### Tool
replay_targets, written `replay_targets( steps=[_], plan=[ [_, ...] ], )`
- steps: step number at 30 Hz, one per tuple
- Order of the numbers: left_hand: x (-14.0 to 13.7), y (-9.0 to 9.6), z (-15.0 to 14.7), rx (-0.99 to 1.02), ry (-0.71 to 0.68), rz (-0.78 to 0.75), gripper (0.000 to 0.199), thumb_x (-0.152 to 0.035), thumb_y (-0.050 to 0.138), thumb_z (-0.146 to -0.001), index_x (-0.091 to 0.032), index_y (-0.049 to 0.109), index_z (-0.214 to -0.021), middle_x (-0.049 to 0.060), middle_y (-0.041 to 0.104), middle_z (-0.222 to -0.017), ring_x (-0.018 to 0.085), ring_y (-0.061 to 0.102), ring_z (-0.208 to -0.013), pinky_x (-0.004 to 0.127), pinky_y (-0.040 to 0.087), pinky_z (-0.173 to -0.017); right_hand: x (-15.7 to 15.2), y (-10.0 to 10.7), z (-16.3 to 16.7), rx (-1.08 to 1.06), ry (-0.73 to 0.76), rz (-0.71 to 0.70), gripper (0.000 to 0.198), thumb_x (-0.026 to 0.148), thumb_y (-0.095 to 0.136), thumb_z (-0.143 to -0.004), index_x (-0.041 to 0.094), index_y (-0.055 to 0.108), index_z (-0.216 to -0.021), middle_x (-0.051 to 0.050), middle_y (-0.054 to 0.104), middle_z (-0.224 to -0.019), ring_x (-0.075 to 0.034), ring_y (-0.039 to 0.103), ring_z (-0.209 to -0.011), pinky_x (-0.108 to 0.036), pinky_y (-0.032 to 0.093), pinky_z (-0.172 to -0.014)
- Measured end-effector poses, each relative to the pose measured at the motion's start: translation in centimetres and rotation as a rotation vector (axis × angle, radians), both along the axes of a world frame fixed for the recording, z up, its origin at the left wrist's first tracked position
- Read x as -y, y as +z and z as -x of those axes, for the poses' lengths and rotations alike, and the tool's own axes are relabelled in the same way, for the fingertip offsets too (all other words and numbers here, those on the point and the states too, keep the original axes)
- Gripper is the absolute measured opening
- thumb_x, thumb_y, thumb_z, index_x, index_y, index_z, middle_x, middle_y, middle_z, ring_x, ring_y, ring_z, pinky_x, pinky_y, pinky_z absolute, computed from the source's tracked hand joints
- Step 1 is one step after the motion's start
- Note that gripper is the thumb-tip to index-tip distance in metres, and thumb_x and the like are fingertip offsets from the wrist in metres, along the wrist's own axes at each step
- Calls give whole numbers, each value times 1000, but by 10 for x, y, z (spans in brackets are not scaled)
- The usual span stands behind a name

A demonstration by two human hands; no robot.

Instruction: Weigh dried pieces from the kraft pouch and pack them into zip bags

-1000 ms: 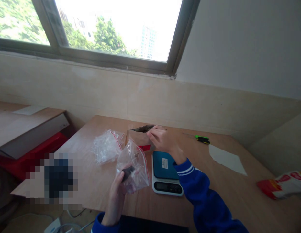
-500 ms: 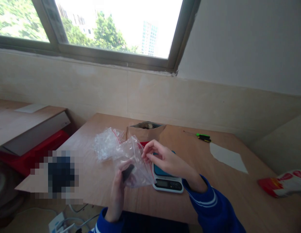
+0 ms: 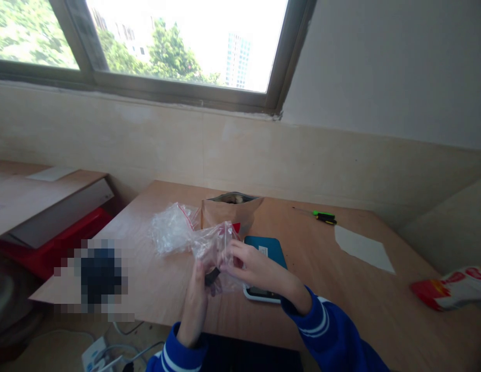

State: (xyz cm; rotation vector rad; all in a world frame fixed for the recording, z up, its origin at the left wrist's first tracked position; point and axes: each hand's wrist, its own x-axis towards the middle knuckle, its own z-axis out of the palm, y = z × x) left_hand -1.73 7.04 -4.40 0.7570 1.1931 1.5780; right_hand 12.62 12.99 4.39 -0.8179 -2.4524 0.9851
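Observation:
A clear plastic zip bag [image 3: 209, 243] is held up between both hands above the near part of the wooden table. My left hand [image 3: 197, 297] grips it from the left, the thumb in front and the other fingers behind it. A dark flat piece [image 3: 211, 277] shows by that thumb; whether it is inside the bag cannot be told. With fingers closed on the bag's right side, my right hand [image 3: 250, 266] partly covers a kitchen scale [image 3: 277, 248] that has a blue-green top. Behind the bag stands an open brown paper pouch [image 3: 228, 209] with something pale inside.
A heap of clear plastic bags [image 3: 173, 230] lies to the left. Farther right are two screwdrivers [image 3: 324, 217], a white paper sheet [image 3: 364, 249] and a red and white packet [image 3: 450, 289]. Past the table's left edge, a power strip [image 3: 96, 356] with cables lies low.
My right hand has moved left and closed on the bag, which is now more crumpled. My left hand has shifted slightly right. More of the scale's top shows.

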Motion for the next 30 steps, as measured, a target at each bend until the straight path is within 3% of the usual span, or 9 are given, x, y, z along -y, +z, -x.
replay_targets(
  steps=[5, 10, 13, 15, 20, 25, 30],
  plan=[
    [0, -2, 2, -32, 16, 9, 69, -66, 51, -83, -21, 49, -136, 12, 69, -116, 22, 69, -93, 33, 57, -74, -1, -6, -2, -12, 108, -11, 16, 16, 56, -91, 18, 68, -101, -3, 54, -97, -13, 55, -87, -26, 47, -84],
    [-1, -1, 5, -108, 116, -13, 61, -62, 50, -85, -24, 51, -133, 10, 60, -132, 22, 65, -106, 28, 57, -74, -1, -8, -5, 37, 167, 18, 20, 29, 59, -92, 18, 70, -104, -5, 55, -102, -15, 57, -93, -28, 48, -89],
    [1, 5, 2, -104, 39, 9, 64, -61, 45, -88, -26, 41, -141, 10, 66, -121, 17, 68, -78, 22, 50, -49, 2, -8, -3, 22, 160, 7, 27, 31, 61, -91, 22, 66, -116, -6, 56, -112, -18, 55, -106, -31, 44, -98],
    [2, 8, -2, -94, 24, 9, 67, -61, 45, -88, -24, 38, -144, 10, 69, -112, 14, 64, -63, 20, 44, -40, 3, -9, -1, 27, 146, -14, 26, 30, 63, -89, 24, 67, -114, -5, 57, -115, -18, 54, -109, -33, 43, -100],
    [3, 10, -8, -66, 31, 31, 70, -62, 46, -87, -22, 36, -144, 4, 70, -88, 9, 52, -45, 19, 40, -36, 0, -15, 0, 21, 86, -16, 14, 28, 66, -87, 21, 72, -97, -4, 60, -103, -18, 57, -100, -32, 46, -93],
    [4, 8, -5, -72, 13, 41, 71, -62, 42, -89, -24, 29, -147, -3, 61, -67, 8, 44, -40, 17, 36, -35, -5, -20, -4, -117, 15, 29, 13, 30, 71, -83, 18, 72, -84, -3, 60, -97, -16, 60, -93, -29, 49, -86],
    [0, 6, 4, -25, 101, 92, 74, -65, 44, -86, -27, 28, -148, -2, 61, -68, 6, 39, -36, 15, 29, -31, -11, -6, -21, -189, -138, 23, 14, 32, 69, -85, 19, 72, -84, -1, 59, -88, -13, 60, -78, -26, 50, -74]
  ],
)
